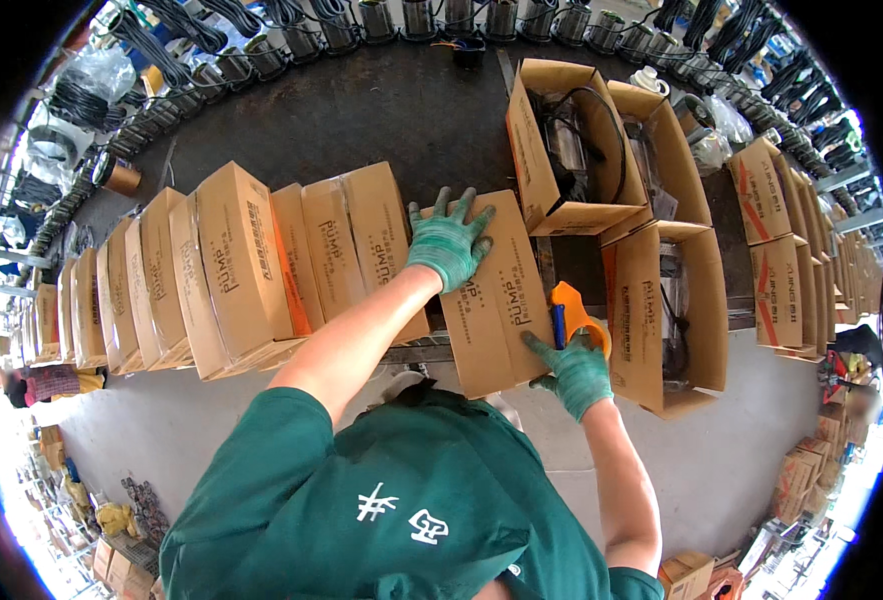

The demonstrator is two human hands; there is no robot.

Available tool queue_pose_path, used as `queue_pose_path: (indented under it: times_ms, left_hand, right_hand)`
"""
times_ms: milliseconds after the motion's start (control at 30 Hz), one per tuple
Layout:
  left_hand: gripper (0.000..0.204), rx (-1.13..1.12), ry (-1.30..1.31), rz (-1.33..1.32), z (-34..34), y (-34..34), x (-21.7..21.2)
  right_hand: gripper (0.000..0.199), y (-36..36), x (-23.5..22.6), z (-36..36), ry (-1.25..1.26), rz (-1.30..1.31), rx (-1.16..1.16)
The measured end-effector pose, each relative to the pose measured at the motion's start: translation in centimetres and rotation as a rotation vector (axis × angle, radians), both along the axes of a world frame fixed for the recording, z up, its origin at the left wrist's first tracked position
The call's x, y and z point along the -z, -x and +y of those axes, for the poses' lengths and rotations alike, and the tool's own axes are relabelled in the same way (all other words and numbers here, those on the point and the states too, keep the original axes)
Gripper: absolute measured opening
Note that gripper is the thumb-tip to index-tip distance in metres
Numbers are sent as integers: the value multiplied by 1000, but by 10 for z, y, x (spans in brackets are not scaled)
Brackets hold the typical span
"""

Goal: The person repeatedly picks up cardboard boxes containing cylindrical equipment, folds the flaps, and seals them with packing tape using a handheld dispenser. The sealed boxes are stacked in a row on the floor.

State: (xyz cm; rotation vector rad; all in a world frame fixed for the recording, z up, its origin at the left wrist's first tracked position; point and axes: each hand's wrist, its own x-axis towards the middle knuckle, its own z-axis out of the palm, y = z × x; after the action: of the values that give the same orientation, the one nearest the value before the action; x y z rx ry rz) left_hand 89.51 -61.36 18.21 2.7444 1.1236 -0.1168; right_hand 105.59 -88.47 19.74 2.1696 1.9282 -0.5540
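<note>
A closed brown cardboard carton (496,300) stands in front of me at the table's near edge. My left hand (449,243), in a green glove, lies on its far end with the fingers spread. My right hand (574,376), gloved the same way, is at the carton's near right side. Its fingers are bent around an orange tape dispenser (583,318) with a blue part, and the fingertips touch the carton. Part of the dispenser is hidden by the hand.
Closed cartons (231,260) stand in a row to the left. On the right are open cartons (666,325) with metal pumps and black cables inside, and more cartons (769,290) beyond. Metal cylinders (419,18) line the far edge of the dark table (361,110).
</note>
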Motion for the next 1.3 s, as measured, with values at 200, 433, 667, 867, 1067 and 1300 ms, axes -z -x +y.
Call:
queue_pose_path:
  times_ms: [200,433,667,867,1067,1300]
  left_hand:
    - [55,211,-39,17,18,2,2]
    - [52,302,-56,-16,24,-3,7]
    - [48,306,-104,-193,32,2,24]
    - [48,-14,690,-539,1,29,10]
    - [48,-133,1448,-531,-40,33,-9]
    - [36,26,1005,-525,-13,17,10]
  right_hand:
    - [76,-13,-4,-35,-234,251,318]
    - [86,70,-47,-1,-850,1229,898]
    - [84,97,12,0,-768,1144,857]
    - [81,100,2,-3,-737,1224,892]
    - [79,99,1,-5,-715,1244,897]
    - [74,94,-17,9,-613,1299,928]
